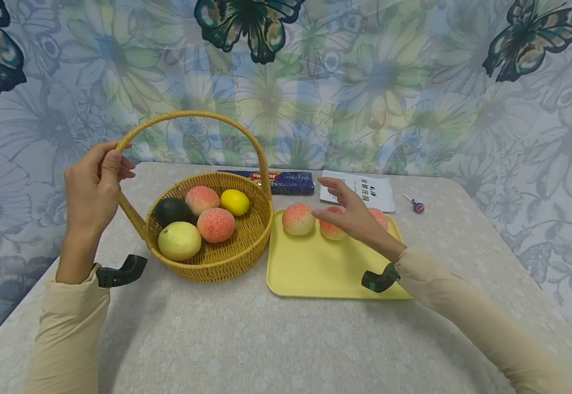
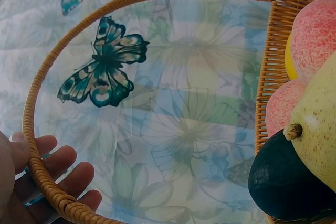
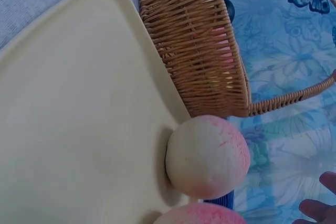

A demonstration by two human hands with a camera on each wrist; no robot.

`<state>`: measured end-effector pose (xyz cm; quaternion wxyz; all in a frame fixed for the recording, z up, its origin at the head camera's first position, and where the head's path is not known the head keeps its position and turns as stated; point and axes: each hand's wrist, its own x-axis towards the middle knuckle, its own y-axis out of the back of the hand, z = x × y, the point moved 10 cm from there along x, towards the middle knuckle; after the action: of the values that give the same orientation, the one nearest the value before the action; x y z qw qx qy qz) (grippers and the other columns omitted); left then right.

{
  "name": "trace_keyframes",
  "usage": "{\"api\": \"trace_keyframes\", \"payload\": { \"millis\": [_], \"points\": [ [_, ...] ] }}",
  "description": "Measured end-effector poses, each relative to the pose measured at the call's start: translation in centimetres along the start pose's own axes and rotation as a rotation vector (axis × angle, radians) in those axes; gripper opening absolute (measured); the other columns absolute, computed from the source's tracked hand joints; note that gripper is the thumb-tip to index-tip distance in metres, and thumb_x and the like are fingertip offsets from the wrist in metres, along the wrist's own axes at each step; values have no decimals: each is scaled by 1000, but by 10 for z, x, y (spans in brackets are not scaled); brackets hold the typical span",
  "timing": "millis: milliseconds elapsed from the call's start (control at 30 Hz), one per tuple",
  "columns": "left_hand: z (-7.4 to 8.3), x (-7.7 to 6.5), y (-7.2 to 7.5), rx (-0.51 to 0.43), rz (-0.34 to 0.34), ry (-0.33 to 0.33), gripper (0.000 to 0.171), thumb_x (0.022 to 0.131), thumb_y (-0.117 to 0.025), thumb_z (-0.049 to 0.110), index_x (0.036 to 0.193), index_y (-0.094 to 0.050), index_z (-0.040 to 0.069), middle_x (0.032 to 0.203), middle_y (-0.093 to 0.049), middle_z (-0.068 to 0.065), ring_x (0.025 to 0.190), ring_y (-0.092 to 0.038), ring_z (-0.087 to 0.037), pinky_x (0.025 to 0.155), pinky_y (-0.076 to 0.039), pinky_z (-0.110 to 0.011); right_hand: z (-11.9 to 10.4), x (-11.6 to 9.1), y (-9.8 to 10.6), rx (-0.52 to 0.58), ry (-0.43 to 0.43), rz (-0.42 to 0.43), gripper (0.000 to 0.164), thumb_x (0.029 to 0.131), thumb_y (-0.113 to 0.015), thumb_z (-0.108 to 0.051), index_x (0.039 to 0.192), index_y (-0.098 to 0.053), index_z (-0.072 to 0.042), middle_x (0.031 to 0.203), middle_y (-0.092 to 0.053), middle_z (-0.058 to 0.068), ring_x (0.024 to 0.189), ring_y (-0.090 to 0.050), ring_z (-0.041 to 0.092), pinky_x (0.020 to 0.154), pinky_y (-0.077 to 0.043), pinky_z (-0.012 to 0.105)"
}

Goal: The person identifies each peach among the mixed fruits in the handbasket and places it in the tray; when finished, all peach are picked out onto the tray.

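Steadying: left hand [image 1: 92,186] curls round the basket [image 1: 246,241] handle on the worktop [image 1: 246,339].
Reaching: right hand [image 1: 352,213], fingers loose and empty, hovers over peaches [image 1: 298,219] on the tray [image 1: 315,268].
Advice: cup one peach fully before lifting.

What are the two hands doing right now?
Left hand: fingers curled round the basket handle, holding it.
Right hand: open, holding nothing, above the peaches on the yellow tray.

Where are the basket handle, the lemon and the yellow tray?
basket handle [image 1: 192,114]: head view, top of the arch.
lemon [image 1: 235,202]: head view, middle of the fruit.
yellow tray [image 1: 310,268]: head view, bare floor near the front.
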<state>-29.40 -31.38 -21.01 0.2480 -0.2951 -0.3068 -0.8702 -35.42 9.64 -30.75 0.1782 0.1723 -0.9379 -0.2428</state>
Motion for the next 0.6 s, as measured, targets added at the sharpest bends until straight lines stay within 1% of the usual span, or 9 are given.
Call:
{"api": "trace_keyframes", "payload": {
  "millis": [100, 300, 467, 600],
  "points": [
    [0, 0, 0, 3, 0, -1, 33, 101, -46, 26, 118, -67, 7, 78, -56, 17, 66, -57, 8, 67, -45, -7, -4, 5, -7, 10, 15, -19, 67, 87, -71, -31, 145, -38, -25, 152, -34, -3, 142, -27, 24, 116, -21, 45],
    [0, 0, 0, 0, -4, 5, 33, 101, -46, 26, 118, -66, 8, 78, -57, 16, 66, -57, 8, 67, -45, -7, -15, 13, -21, 8, 34, -66, 66, 88, -69, -32, 146, -37, -27, 152, -33, -4, 140, -30, 23, 114, -26, 44],
    [-1, 1, 0, -2, -8, 12, 32, 101, -46, 26, 119, -66, 9, 78, -57, 15, 67, -57, 7, 68, -45, -8, -28, 20, -35, 5, 72, -122, 67, 89, -69, -27, 147, -35, -26, 151, -35, -5, 139, -32, 20, 115, -23, 39],
    [-1, 1, -1, -2, -9, 13, 33, 101, -45, 27, 119, -66, 9, 78, -57, 16, 67, -57, 7, 68, -45, -9, -36, 26, -47, -5, 94, -160, 68, 88, -70, -27, 147, -36, -24, 150, -36, -7, 140, -32, 21, 115, -24, 39]
  ]
}}
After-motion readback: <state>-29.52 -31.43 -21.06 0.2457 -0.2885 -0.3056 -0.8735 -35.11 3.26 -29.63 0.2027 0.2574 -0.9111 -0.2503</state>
